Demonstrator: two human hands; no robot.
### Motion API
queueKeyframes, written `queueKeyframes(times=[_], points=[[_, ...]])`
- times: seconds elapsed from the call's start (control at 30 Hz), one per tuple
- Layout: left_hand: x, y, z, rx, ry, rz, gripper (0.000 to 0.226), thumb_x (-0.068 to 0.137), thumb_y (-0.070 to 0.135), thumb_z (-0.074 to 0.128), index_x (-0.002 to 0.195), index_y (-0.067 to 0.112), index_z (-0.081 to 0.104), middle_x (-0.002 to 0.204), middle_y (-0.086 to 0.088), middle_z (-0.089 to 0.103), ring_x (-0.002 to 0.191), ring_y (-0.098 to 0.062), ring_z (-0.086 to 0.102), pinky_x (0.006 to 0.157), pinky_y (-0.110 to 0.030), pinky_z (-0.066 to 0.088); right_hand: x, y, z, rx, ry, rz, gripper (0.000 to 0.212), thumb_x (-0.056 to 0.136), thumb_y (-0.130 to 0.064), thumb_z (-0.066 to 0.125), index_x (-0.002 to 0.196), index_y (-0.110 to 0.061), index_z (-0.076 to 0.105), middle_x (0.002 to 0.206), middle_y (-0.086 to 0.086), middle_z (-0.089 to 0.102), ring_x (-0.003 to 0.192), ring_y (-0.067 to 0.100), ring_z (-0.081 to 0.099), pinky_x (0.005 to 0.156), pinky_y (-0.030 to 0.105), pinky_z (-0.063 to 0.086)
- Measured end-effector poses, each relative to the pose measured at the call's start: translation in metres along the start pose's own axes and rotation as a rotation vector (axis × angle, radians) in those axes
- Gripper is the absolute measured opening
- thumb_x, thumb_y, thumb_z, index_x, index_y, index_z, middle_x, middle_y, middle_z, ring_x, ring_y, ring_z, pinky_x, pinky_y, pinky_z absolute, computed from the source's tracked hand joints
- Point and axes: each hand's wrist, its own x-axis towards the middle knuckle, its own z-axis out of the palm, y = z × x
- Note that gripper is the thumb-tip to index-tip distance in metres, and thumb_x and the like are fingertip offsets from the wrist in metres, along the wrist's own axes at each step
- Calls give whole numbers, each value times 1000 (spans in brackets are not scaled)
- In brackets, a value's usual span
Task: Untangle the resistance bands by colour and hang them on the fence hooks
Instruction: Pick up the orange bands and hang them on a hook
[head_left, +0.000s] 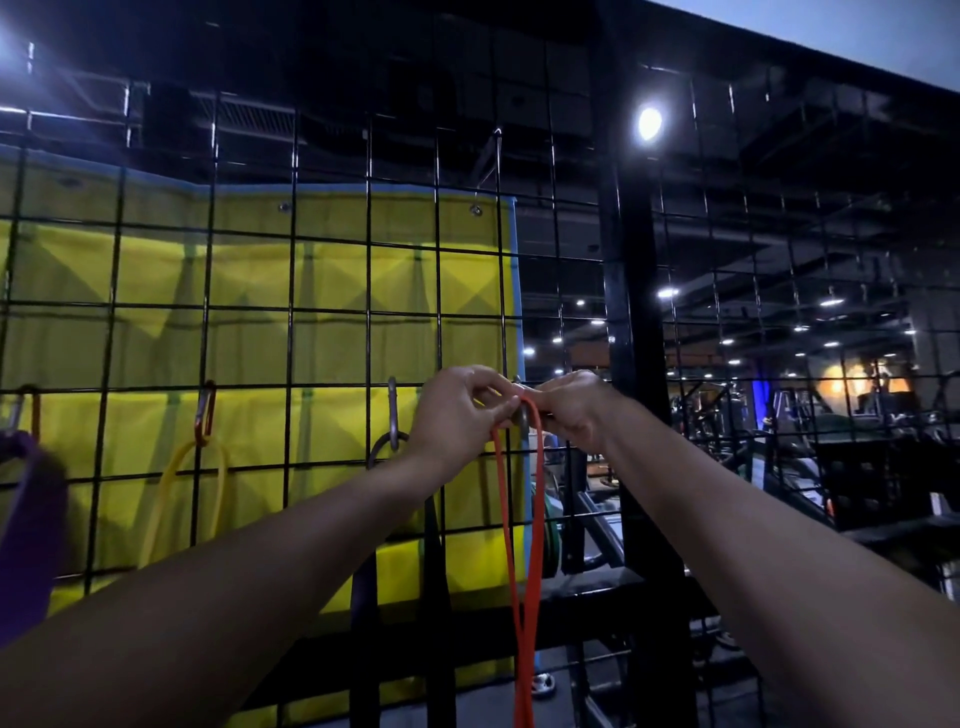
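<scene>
Both hands are working at one fence hook (523, 422): the left hand (457, 410) and right hand (571, 408) are each pinching the top of the orange band (524, 571), which is hanging straight below the fingers (501, 410). The hook is sitting half hidden between them; if the loop is missing its opening, releasing would probably drop the band.

No legible txt, labels, brands or nos. anywhere in view.

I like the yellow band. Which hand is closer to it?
Left. The left hand is just right of the yellow band; the right hand is farther right, beyond the orange band.
</scene>
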Motion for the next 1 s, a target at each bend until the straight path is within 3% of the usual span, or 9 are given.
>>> queueKeyframes(times=[0.1, 0.2, 0.3, 0.37, 0.47, 0.6, 0.7, 0.9, 1.0], points=[[3, -1, -1, 151, -21, 87, 8, 84, 11, 64, 91, 12, 69, 86, -4, 68, 76, -15, 65, 72, -33, 58, -2, 0, 0, 8, 13, -2, 13, 81, -7, 66, 74, 1, 58, 68, 13, 62, 59, 17, 60, 59, 24, 54], [7, -1, -1, 273, -39, 138, 12, 87, 15, 62, 94, 8, 69, 81, -3, 65, 71, -14, 61, 70, -33, 56, 1, 4, 0, -41, 16, -26, 18, 80, -11, 68, 67, -2, 61, 69, 13, 63, 65, 19, 62, 79, 34, 54], [18, 4, -2, 330, -65, 149, 15, 86, 16, 63, 90, 4, 70, 71, -1, 61, 60, -11, 55, 54, -27, 50, 6, 4, -2, -68, 25, -9, 19, 80, -15, 69, 69, -1, 63, 72, 14, 65, 79, 24, 63, 94, 40, 52], [26, 9, -4, 363, -126, 140, 15, 85, 16, 65, 87, 2, 70, 65, 3, 57, 55, -8, 49, 49, -20, 41, 7, 3, -3, -75, 22, -3, 21, 80, -17, 68, 71, 1, 63, 74, 15, 65, 79, 24, 62, 92, 40, 52], [34, 14, -11, 426, -210, 157, 14, 83, 14, 67, 85, 2, 71, 64, 5, 55, 54, -7, 48, 51, -21, 41, 6, 3, -3, -70, 11, -14, 22, 81, -17, 69, 69, 0, 63, 71, 14, 64, 70, 19, 61, 87, 37, 53], [33, 9, -13, 504, -251, 225, 12, 83, 16, 68, 84, 4, 72, 63, 11, 54, 55, -2, 47, 50, -15, 35, 3, 1, -2, -49, -17, -21, 17, 82, -11, 67, 72, 2, 63, 69, 13, 63, 60, 14, 61, 62, 21, 55], [34, 7, -13, 532, -253, 272, 10, 81, 14, 69, 81, 4, 73, 66, 7, 58, 54, -1, 48, 51, -15, 36, 3, 1, -4, -43, -31, -23, 16, 82, -9, 66, 73, 4, 63, 68, 13, 64, 50, 9, 63, 53, 16, 55], [27, 2, -10, 596, -340, 297, 7, 80, 9, 66, 79, 8, 74, 68, 0, 62, 57, -10, 53, 53, -19, 39, 9, -1, -6, -119, -23, 1, 16, 78, -15, 71, 74, -1, 64, 66, 9, 67, 65, 15, 63, 70, 23, 54], [27, -5, -14, 486, -296, 280, 7, 81, 8, 67, 80, 8, 74, 63, 11, 59, 54, 1, 54, 53, -12, 36, 10, 3, -6, -100, -47, -18, 17, 78, -15, 70, 79, 2, 65, 70, 11, 68, 63, 15, 64, 67, 22, 55]])
